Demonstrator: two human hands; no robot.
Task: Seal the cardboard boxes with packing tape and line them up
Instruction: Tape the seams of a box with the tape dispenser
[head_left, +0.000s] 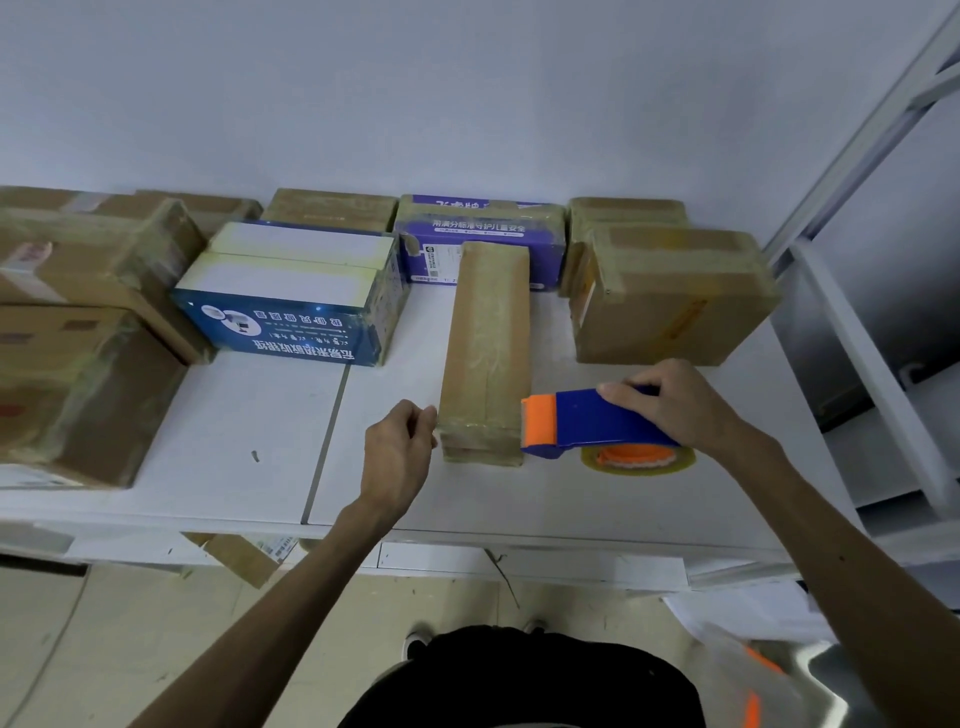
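Between left hand and right hand gripping dispenser, long box

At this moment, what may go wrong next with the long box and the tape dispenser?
1. The left hand meets the long box only at its near left corner, so a pull from the tape dispenser may turn the box out of line.
2. The dispenser's orange cutter end points toward that hand; a fast sweep by the right hand might nick the fingers.
3. The purple box stands close behind the long box; a push may shift it.
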